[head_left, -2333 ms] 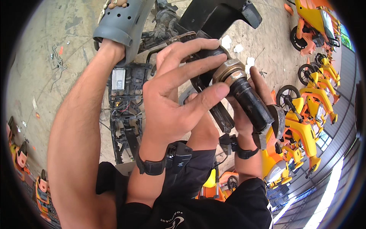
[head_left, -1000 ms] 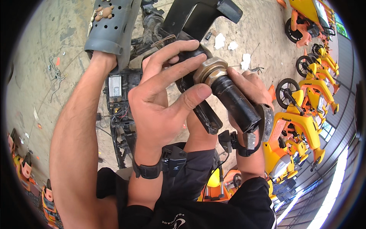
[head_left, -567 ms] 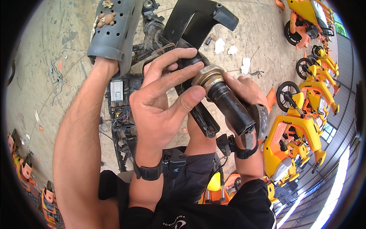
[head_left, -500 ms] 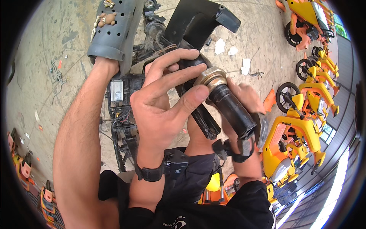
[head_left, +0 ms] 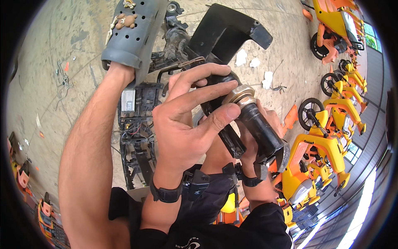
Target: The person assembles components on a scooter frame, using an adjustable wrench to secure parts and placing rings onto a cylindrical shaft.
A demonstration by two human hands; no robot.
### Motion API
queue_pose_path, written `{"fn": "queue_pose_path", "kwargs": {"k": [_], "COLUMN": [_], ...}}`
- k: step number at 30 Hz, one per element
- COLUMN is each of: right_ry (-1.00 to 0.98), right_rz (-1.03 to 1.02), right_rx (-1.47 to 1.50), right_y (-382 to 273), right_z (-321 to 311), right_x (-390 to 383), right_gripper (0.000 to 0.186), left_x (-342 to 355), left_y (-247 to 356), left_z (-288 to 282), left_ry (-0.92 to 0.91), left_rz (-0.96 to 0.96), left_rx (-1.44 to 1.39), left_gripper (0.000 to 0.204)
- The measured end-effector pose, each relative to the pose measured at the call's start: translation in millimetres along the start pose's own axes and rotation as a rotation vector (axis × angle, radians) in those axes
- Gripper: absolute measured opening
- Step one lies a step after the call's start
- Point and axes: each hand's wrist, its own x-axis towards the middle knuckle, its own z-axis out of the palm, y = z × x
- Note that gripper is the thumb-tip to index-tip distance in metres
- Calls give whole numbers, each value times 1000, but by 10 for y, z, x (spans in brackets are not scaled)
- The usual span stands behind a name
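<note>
Left hand (head_left: pixel 181 128): pinching the large hex nut (head_left: pixel 243 90), thumb on its lower side and a fingertip at its upper edge; another finger lies along the black part above it.
Large hex nut: brass-coloured, around the black tube (head_left: pixel 264 132), near the tube's upper end.
Smaller nut (head_left: pixel 248 100): around the same tube, just below the large one.
Black tube: tilted, running down to the right, with scuffed paint.
Right hand (head_left: pixel 272 119): behind the tube and partly hidden by it; fingers bent, though whether they grip anything I cannot tell.
Grey metal piece (head_left: pixel 283 158): curved, by the tube's lower end; how it is held is unclear.
Black channel bar (head_left: pixel 231 143): between the left hand and the tube, slanting the same way.
Black panel (head_left: pixel 232 31): beyond the hands, at the top.
Vehicle frame (head_left: pixel 139 139): dark, on the concrete floor (head_left: pixel 78 62), with wires and a silver box (head_left: pixel 128 100).
Grey clog (head_left: pixel 128 39): on the person's foot at upper left, decorated with a brown bear charm (head_left: pixel 125 20).
White scraps (head_left: pixel 268 79): scattered on the floor beyond the tube.
Scooters (head_left: pixel 317 151): yellow and orange, lined up along the right.
</note>
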Motion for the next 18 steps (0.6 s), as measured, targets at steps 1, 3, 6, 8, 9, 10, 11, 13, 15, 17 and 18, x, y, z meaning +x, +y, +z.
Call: {"fn": "queue_pose_path", "kwargs": {"k": [1, 3, 6, 8, 9, 10, 11, 13, 15, 17, 18], "right_ry": [49, 130, -117, -86, -85, -84, -85, 30, 107, 89, 61], "right_rz": [-19, -80, -107, -127, -90, -54, -54, 97, 185, 79, 57], "right_rx": [2, 44, 78, 95, 81, 67, 66, 150, 207, 256, 260], "right_y": [0, 22, 15, 76, 59, 45, -21, -106, -144, -33, 18], "right_z": [11, 5, -184, -119, -118, -119, -95, 1, 84, 30, -12], "right_x": [0, 49, 166, 159, 123, 91, 32, -45, -79, 12, 57], "right_gripper": [45, 45, 52, 51, 51, 52, 52, 52, 52, 49, 49], "left_x": [0, -11, -41, -58, -53, -34, -33, -33, -24, -44, -45], "left_y": [5, -7, -53, -49, -53, -58, -42, -9, 15, -35, -57], "left_z": [-12, -24, -28, -49, -49, -46, -43, -34, -34, -36, -42], "left_ry": [-45, -92, -15, -46, -81, -80, -88, -97, -80, -83, -85], "left_rz": [-3, -4, 72, 49, 23, 27, 37, 45, 22, 37, 51], "left_rx": [24, 49, 70, 54, 36, 36, 53, 69, 78, 81, 85], "left_gripper": [36, 41, 30, 33, 38, 38, 38, 38, 39, 39, 39]}}
